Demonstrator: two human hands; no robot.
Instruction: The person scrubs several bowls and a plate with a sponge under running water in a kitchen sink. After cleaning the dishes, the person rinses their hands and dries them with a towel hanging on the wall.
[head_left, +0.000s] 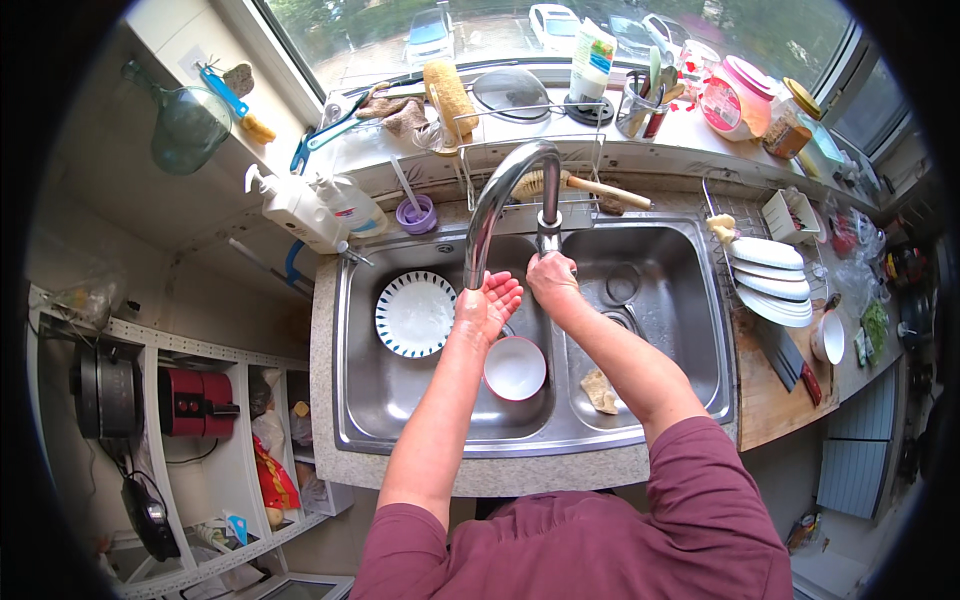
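Palm up and fingers spread, my left hand (496, 301) is under the spout of the chrome faucet (501, 191) and holds nothing. Whether water is running is hard to see. My right hand (552, 279) is closed around the faucet's handle at its base; the fingers mostly hide the handle. In the left basin of the steel sink (553, 360) lies a white plate (415, 313) with a blue-patterned rim, partly behind my left wrist. Just below my left hand sits a white bowl (515, 368) with a red rim. The right basin holds a crumpled beige cloth (598, 391) and a drain strainer (624, 321).
Behind the sink lie a wooden-handled brush (611, 189) and a purple cup (417, 215). Pump bottles (300, 210) stand at the back left. To the right, a cleaver (781, 356) rests on a cutting board (765, 412), near racked white plates (769, 277).
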